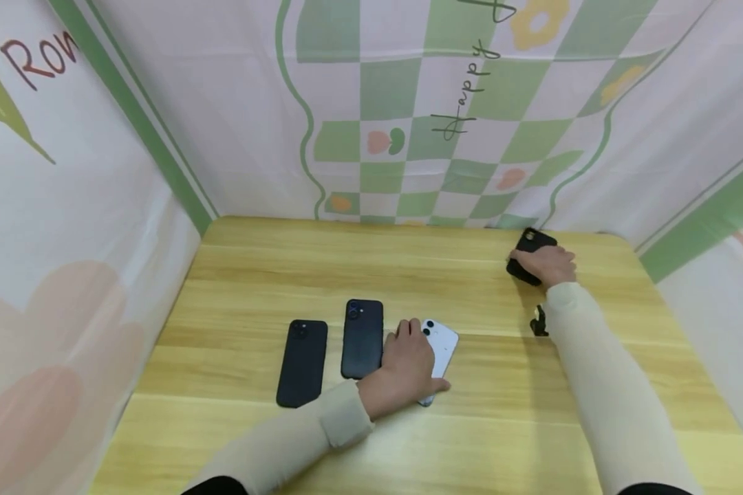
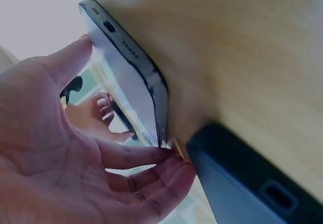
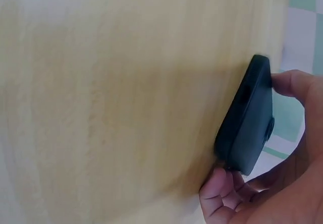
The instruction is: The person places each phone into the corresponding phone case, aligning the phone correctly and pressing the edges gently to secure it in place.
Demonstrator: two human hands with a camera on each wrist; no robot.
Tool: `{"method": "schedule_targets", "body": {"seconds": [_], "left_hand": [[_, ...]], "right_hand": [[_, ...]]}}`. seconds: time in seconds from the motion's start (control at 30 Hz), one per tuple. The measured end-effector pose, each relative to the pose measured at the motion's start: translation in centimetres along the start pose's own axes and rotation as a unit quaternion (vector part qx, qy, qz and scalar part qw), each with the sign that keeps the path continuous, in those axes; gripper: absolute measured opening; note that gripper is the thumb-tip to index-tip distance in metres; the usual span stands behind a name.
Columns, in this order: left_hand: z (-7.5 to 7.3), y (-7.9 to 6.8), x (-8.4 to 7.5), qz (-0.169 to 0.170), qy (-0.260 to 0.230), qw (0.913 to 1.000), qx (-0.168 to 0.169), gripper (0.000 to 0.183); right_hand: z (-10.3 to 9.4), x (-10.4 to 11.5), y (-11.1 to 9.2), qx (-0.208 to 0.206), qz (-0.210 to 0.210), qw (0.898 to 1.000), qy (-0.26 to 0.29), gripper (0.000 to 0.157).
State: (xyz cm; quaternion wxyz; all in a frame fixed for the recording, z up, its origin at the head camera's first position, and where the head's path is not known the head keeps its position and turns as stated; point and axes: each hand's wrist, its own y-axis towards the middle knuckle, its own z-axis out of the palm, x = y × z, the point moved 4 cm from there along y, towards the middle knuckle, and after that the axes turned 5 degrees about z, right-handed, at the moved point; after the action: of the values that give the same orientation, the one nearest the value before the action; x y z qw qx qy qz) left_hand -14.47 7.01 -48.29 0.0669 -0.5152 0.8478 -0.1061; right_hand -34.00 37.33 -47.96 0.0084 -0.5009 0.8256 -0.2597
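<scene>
A white phone [image 1: 441, 344] lies back up on the wooden table [image 1: 272, 275], and my left hand [image 1: 405, 368] grips it by its edges; in the left wrist view the white phone [image 2: 128, 70] has one edge tilted off the wood, thumb on one side and fingers on the other. At the far right my right hand [image 1: 545, 265] grips a black phone [image 1: 530, 246]. The right wrist view shows the black phone [image 3: 247, 123] lifted on edge between thumb and fingers. Two more black phones [image 1: 302, 361] [image 1: 362, 337] lie flat left of my left hand.
Cloth walls with a green checker pattern [image 1: 421, 137] close the table on three sides. A small black object [image 1: 539, 322] sits on the wood under my right forearm. Bare wood lies between the two hands and along the front edge.
</scene>
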Motion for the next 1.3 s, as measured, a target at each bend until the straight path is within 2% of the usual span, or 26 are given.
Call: {"method": "schedule_targets", "body": {"seconds": [0.17, 0.33, 0.5, 0.63, 0.8, 0.97, 1.13, 1.23, 1.3], "left_hand": [[-0.1, 0.1, -0.5, 0.006, -0.005, 1.0, -0.002, 0.077], [-0.4, 0.4, -0.6, 0.006, -0.055, 0.9983, -0.017, 0.066], [-0.7, 0.6, -0.4, -0.005, -0.093, 0.9956, -0.007, 0.07], [-0.8, 0.6, -0.2, -0.014, -0.108, 0.9941, 0.001, 0.072], [-0.9, 0.6, -0.3, -0.012, -0.111, 0.9937, -0.005, 0.074], [-0.9, 0.8, -0.3, -0.008, -0.106, 0.9943, -0.001, 0.076], [-0.8, 0.9, -0.1, -0.007, -0.1, 0.9949, 0.007, 0.078], [-0.8, 0.8, 0.1, -0.005, -0.122, 0.9925, 0.011, 0.078], [-0.8, 0.8, 0.2, -0.003, -0.142, 0.9898, 0.014, 0.078]], "right_hand": [[0.0, 0.4, -0.2, 0.026, -0.039, 0.999, 0.001, 0.115], [-0.1, 0.5, -0.4, 0.027, -0.061, 0.998, -0.009, 0.109], [-0.1, 0.5, -0.5, 0.025, -0.071, 0.997, -0.008, 0.106], [0.0, 0.5, -0.1, 0.011, -0.077, 0.997, -0.009, 0.105], [0.0, 0.6, 0.3, -0.025, -0.091, 0.996, -0.001, 0.094], [-0.1, 0.5, 0.2, -0.046, -0.093, 0.994, 0.036, 0.088], [0.0, 0.4, -0.2, -0.027, -0.082, 0.99, 0.11, 0.085], [0.0, 0.4, -0.5, -0.016, -0.076, 0.985, 0.156, 0.08], [-0.1, 0.4, -0.7, -0.015, -0.077, 0.983, 0.168, 0.077]]}}
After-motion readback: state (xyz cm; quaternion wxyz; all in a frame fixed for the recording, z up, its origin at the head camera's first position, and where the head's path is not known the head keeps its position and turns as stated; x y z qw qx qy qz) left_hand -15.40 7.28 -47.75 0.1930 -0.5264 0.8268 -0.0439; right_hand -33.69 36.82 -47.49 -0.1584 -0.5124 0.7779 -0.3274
